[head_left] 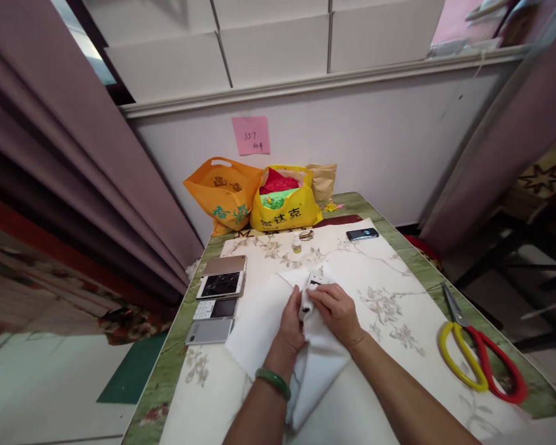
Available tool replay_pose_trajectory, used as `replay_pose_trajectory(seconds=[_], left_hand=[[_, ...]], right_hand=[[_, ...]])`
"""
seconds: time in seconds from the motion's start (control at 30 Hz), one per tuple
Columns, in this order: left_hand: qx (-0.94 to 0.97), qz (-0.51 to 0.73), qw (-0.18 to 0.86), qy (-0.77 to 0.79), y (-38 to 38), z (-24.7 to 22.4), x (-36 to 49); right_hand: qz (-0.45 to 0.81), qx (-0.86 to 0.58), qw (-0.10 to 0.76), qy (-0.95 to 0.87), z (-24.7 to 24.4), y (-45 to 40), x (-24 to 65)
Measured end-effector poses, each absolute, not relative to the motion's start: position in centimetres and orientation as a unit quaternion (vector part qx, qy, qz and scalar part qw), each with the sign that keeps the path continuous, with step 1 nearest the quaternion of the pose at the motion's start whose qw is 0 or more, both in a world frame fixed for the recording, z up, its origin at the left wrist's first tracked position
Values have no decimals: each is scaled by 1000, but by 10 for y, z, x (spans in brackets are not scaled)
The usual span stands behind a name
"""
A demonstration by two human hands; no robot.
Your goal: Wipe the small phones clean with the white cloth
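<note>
Near the middle of the table, my left hand [293, 320] is wrapped round a small white phone [318, 280] with a white cloth round it. A green bangle [273, 383] circles my left wrist. My right hand [337, 311] pinches a fold of the white cloth [323, 361] against the phone's face. Part of the phone is hidden by the cloth and fingers. To the left lie several phones in a column: a gold one [225, 265], a white one with a dark screen [221, 284], a keypad phone [215, 308] and a silver one [209, 331].
Scissors [461, 324] with yellow and red handles lie at the right. A dark phone [362, 234] is at the back right. A small bottle [297, 243] stands before an orange bag [227, 198] and a yellow bag [285, 213], near the wall.
</note>
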State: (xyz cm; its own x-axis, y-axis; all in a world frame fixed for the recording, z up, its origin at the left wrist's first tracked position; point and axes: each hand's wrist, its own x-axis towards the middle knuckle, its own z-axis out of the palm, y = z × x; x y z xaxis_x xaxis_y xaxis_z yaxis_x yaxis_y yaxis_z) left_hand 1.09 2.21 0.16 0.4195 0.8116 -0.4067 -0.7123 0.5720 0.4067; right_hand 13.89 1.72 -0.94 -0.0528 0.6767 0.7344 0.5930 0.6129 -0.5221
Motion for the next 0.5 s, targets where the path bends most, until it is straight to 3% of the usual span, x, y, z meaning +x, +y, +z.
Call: replay_pose_trajectory(seconds=[0.2,0.37,0.5], left_hand=[[105,452,842,275,24,2,14],[71,513,816,257,29,-4,11],[76,518,802,287,28,-5,11]], right_hand=[[55,-528,556,-640,-9,24,148],[102,-401,464,-783,-11,19,140],[92,-346,474,-804,-10,17,134]])
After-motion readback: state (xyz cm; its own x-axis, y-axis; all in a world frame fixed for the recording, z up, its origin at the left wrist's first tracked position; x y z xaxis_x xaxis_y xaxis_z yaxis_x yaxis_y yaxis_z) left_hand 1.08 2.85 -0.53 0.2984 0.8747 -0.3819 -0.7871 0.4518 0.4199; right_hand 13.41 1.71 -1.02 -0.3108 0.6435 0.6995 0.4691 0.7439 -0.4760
